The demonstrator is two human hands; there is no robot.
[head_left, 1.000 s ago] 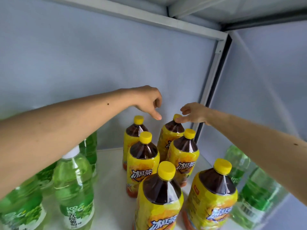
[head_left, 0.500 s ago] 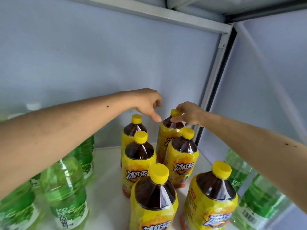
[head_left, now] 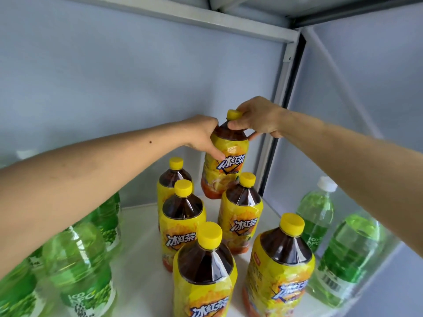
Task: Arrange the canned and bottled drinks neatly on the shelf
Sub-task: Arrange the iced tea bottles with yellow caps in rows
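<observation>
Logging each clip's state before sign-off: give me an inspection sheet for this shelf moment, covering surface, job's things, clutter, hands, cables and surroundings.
Surface: white shelf board, bare patches between the bottles.
Job's things: held tea bottle, raised at the back, above the rest; five more yellow-capped tea bottles upright in two rows; green bottles at left and green bottles on the right.
Clutter: nothing seen.
Hands: left hand grips the held bottle's shoulder; right hand holds its neck by the yellow cap.
Cables: nothing seen.
Surroundings: pale blue back panel, grey metal frame post, panel at right.
</observation>
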